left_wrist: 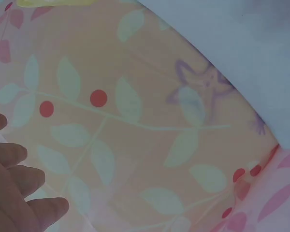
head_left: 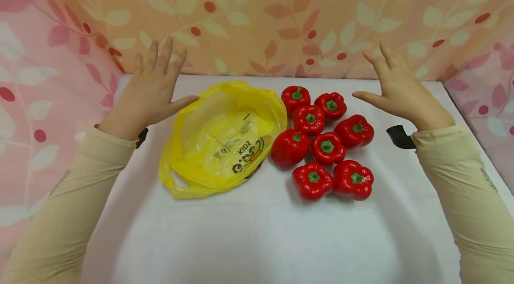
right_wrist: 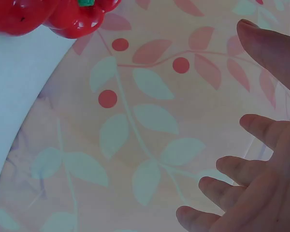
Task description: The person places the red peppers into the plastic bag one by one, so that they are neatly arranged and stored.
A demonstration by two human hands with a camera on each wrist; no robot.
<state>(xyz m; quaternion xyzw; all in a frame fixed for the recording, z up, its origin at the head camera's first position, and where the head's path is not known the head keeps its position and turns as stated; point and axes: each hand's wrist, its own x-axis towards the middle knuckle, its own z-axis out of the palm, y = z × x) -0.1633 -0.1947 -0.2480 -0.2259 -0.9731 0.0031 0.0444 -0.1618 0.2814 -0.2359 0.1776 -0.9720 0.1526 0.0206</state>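
Observation:
In the head view a yellow plastic bag point(head_left: 201, 141) lies with its wide mouth facing up, dark print showing on it. Several red bell peppers point(head_left: 289, 149) with green stems are grouped just right of the bag. My left hand point(head_left: 154, 88), fingers spread, is raised at the bag's upper left and holds nothing; its thumb overlaps the bag's rim in this view. To the right of the peppers my right hand point(head_left: 401, 88) is raised too, fingers spread and holding nothing. Part of a bell pepper point(right_wrist: 77, 21) shows at the top of the right wrist view.
A white cloth point(head_left: 249, 239) covers the table. Behind it hangs an orange curtain point(head_left: 241, 16) with a leaf pattern, and pink patterned curtains point(head_left: 24, 74) stand at both sides. Black straps point(head_left: 399, 137) show at the wrists.

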